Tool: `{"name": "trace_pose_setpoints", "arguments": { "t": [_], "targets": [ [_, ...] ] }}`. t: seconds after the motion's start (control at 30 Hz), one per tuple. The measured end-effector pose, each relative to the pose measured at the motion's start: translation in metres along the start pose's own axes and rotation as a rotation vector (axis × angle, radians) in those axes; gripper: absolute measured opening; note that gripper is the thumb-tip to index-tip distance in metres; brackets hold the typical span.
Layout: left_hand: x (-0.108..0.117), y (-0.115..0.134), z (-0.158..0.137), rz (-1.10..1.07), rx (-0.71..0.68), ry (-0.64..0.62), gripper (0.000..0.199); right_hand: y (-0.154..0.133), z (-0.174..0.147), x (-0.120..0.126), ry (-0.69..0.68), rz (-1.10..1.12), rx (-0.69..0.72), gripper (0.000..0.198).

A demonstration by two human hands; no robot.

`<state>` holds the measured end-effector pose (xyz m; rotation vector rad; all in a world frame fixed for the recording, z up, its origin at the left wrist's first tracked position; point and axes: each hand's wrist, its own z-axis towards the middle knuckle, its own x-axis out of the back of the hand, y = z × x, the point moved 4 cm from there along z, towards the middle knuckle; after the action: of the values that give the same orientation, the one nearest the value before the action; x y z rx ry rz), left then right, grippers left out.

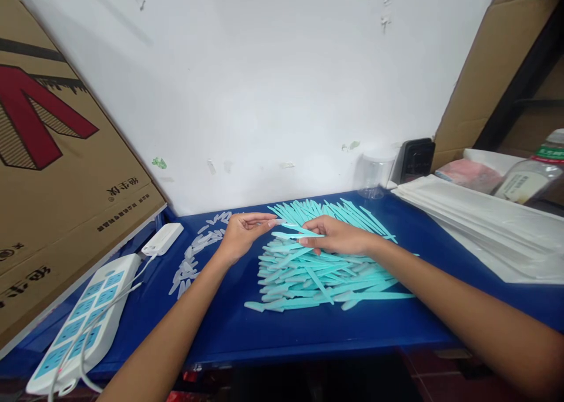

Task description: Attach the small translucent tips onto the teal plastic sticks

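My left hand (244, 233) pinches a small clear plastic cap (280, 221) between thumb and fingertips. My right hand (330, 235) is closed on turquoise eyebrow razors (304, 235), whose tips point left toward the cap. I cannot tell whether cap and razor touch. Below my hands lies a thick pile of turquoise razors (308, 278) with clear covers on their left ends. Behind them, another batch of razors (352, 217) lies in rows near the wall. Loose clear caps (194, 258) are scattered on the blue table (326, 334) left of my left hand.
A white power strip (88, 320) with cables and a white adapter (163, 239) lie at left, beside a large cardboard box (66, 155). At the back right stand a clear jar (374, 176) and a black device (416, 160). White bags (484, 223) and a bottle (533, 170) are at right.
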<state>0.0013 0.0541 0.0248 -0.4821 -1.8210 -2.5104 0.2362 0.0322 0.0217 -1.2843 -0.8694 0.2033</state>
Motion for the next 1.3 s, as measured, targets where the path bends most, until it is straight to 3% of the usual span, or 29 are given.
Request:
{"name": "trace_pose_setpoints", "arguments": {
  "t": [0.23,0.73,0.97,1.3],
  "targets": [
    [0.001,0.002,-0.001,0.041,-0.002,-0.022,0.034,-0.001,0.0,-0.001,-0.027,0.007,0.029,0.034],
    [0.004,-0.004,0.0,0.08,0.022,-0.092,0.038,0.0,0.001,0.0,-0.088,-0.01,0.001,0.044],
    [-0.006,0.004,-0.006,0.176,-0.044,-0.171,0.034,-0.004,-0.002,-0.006,-0.138,0.051,0.012,0.043],
    [-0.016,0.01,-0.009,0.11,-0.048,-0.186,0.032,-0.003,-0.002,-0.008,-0.143,0.095,0.015,0.044]
  ]
}}
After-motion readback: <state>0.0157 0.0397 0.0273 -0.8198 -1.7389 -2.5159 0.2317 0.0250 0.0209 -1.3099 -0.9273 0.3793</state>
